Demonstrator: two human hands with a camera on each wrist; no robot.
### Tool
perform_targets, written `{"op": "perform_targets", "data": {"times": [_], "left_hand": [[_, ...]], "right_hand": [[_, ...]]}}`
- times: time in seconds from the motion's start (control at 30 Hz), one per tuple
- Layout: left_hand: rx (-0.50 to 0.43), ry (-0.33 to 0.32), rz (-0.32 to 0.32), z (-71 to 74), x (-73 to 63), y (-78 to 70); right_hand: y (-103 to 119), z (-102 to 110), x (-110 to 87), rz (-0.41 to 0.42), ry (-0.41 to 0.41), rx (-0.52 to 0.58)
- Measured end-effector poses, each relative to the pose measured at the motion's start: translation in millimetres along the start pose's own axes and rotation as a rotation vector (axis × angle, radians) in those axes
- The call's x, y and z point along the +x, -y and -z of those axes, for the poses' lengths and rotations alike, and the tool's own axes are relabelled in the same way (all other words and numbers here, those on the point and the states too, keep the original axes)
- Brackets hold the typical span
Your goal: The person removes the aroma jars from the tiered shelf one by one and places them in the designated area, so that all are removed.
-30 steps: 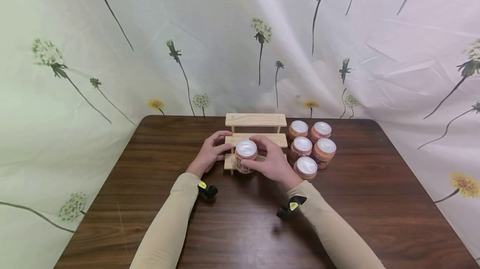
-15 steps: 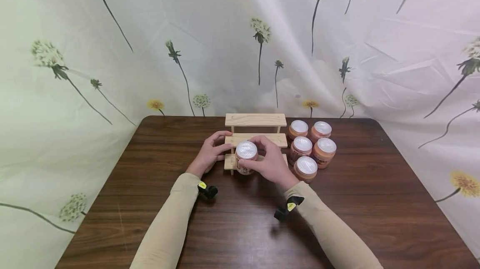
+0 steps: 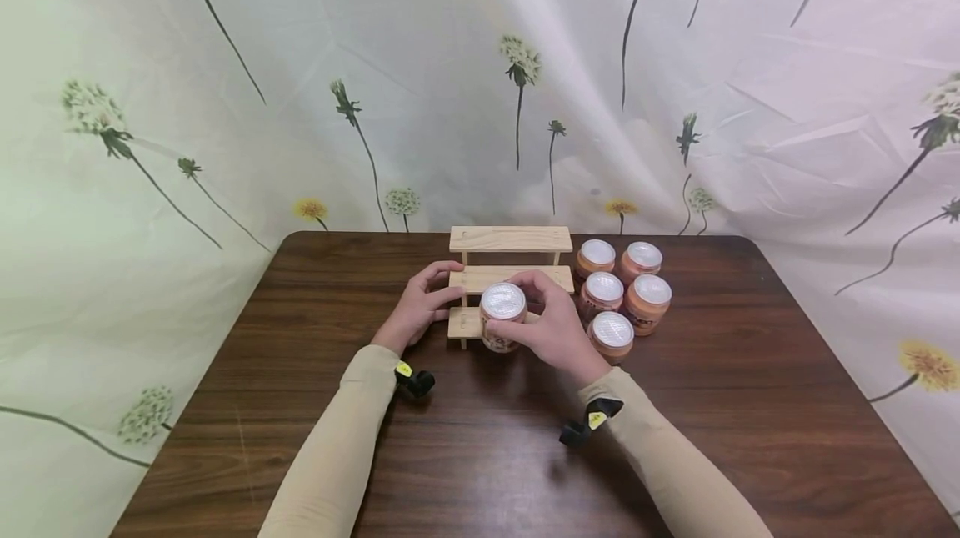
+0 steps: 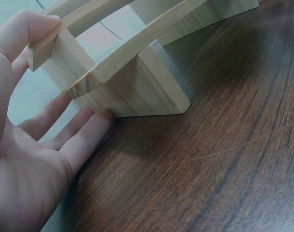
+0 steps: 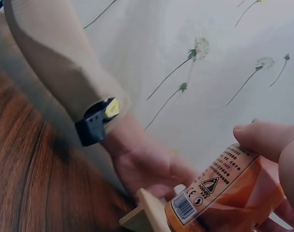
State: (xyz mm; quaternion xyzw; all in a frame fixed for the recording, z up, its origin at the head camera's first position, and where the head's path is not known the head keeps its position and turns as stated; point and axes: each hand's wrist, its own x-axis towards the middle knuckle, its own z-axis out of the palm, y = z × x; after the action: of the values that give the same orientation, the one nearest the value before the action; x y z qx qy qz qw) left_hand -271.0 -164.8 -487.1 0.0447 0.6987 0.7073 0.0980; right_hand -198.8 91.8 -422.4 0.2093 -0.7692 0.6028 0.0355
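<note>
My right hand [image 3: 558,329] grips a round jar [image 3: 503,303] with a ridged whitish lid, thumb in front and fingers behind. The jar stands nearly upright at the lowest shelf of a small three-tier wooden rack [image 3: 512,238]; whether it touches the shelf I cannot tell. In the right wrist view, the jar [image 5: 224,188] shows an orange label with a barcode and a warning triangle. At the rack's left end my left hand [image 3: 416,309] holds the middle shelf's end between thumb and index finger. Its other fingers [image 4: 86,140] touch the side panel in the left wrist view.
Several similar jars [image 3: 647,304] stand grouped right of the rack, close to my right wrist. All of this is on a dark wooden table [image 3: 480,455]. Behind it hangs a pale curtain [image 3: 450,104] with a dandelion print.
My right hand and the jar have shifted slightly to the right along the lowest shelf. My left hand and the rack stay where they were.
</note>
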Motion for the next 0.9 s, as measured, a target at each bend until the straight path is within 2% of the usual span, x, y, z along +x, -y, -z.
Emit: {"op": "perform_targets", "data": {"times": [0.23, 0.53, 0.8, 0.9], "left_hand": [[0.001, -0.002, -0.001, -0.8, -0.3, -0.3], [-0.013, 0.003, -0.002, -1.2, -1.3, -0.4], [-0.018, 0.008, 0.000, 0.1, -0.4, 0.3], [-0.020, 0.009, -0.001, -0.8, -0.3, 1.0]], "right_hand": [[15, 17, -5.0, 0.028, -0.049, 0.018], [36, 53, -12.9, 0.061, -0.083, 0.040], [44, 82, -20.6, 0.010, -0.161, 0.070], [42, 93, -24.2, 0.029, -0.180, 0.101]]}}
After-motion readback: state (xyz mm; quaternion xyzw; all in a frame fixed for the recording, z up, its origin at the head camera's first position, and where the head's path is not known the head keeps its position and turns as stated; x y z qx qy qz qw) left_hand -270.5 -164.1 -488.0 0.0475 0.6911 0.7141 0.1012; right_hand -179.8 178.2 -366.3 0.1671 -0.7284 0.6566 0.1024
